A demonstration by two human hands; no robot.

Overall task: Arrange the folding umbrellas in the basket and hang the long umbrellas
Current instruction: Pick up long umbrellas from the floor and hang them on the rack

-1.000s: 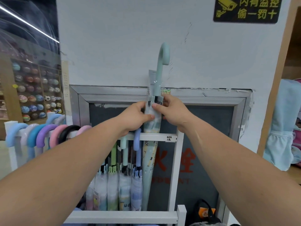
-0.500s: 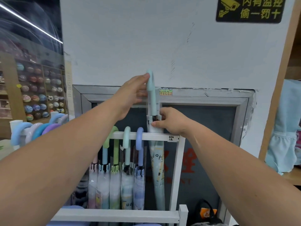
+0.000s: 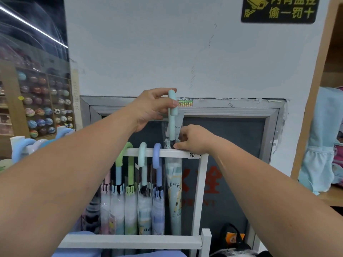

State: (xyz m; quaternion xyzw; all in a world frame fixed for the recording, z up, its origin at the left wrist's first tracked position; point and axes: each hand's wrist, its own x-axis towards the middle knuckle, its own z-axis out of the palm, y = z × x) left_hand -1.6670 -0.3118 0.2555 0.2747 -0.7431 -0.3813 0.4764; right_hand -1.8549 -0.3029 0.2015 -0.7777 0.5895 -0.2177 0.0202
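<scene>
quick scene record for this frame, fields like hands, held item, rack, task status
left hand: grips the curved handle of the mint umbrella
right hand: pinches the same umbrella at its collar, just above the white rail
mint umbrella: upright, handle above the rail, not yet hooked
on rail: green handle, pale handle, lilac handle, hooked left of it
status: hanging in progress

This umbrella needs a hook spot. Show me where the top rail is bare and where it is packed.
Bare rail runs only from the purple handle to the right post, where the umbrella and right hand are. Left of it the mint handle and green handle sit close; the far-left handles are packed tight.
</scene>
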